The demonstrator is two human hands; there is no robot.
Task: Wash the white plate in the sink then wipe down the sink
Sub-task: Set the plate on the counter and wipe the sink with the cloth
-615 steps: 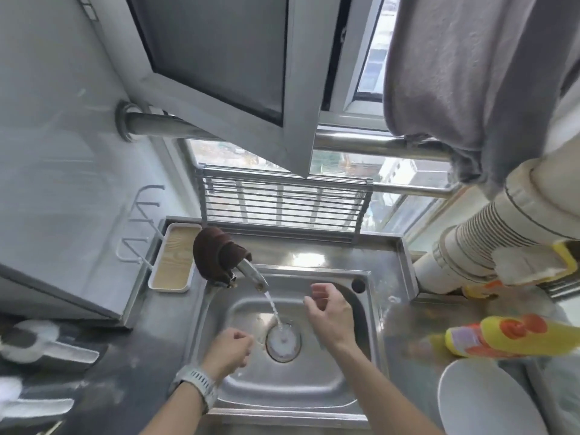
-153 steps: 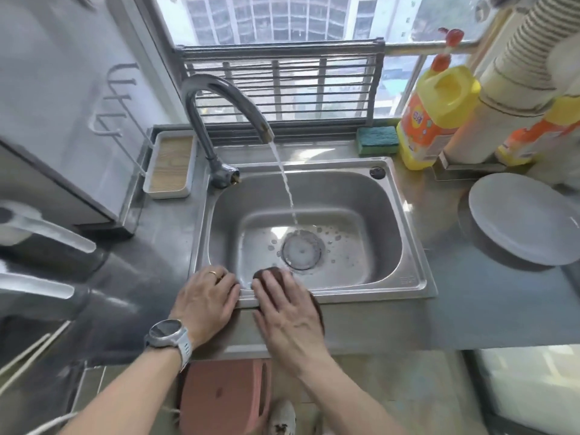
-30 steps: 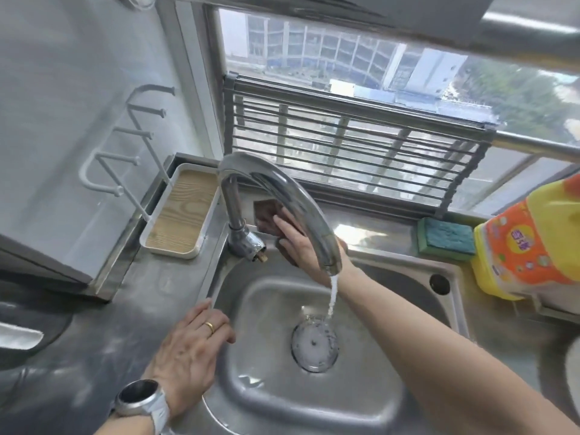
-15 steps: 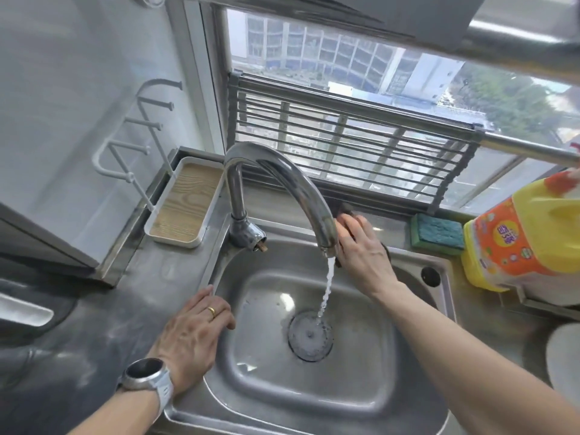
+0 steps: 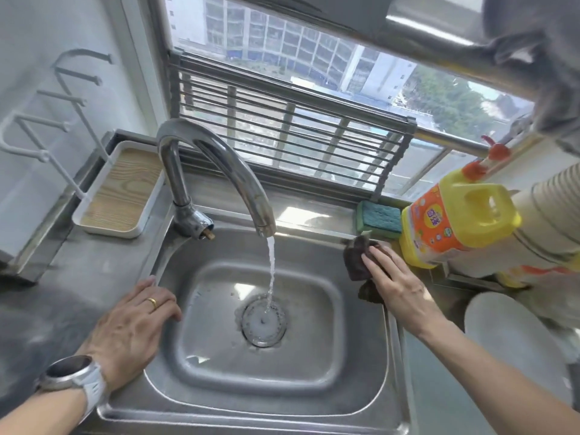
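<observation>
The steel sink [image 5: 314,387] fills the middle of the head view, and water runs from the curved tap [image 5: 219,158] onto the drain [image 5: 263,321]. My right hand [image 5: 398,284] presses a dark brown cloth [image 5: 354,259] flat on the sink's back right rim corner. My left hand [image 5: 131,328], with a ring and a wrist watch, rests palm down on the sink's left rim, holding nothing. The white plate [image 5: 514,350] lies on the counter at the right, partly cut by the frame edge.
A yellow detergent bottle [image 5: 455,221] and a green sponge [image 5: 379,218] stand close behind the cloth. A white wood-lined tray [image 5: 119,193] with a wire rack [image 5: 47,120] sits at the back left. A metal grille [image 5: 282,133] lines the window; a grey towel [image 5: 539,73] hangs top right.
My right hand has slid the cloth along the back rim, from behind the tap to the back right corner. The left hand has stayed on the left rim.
</observation>
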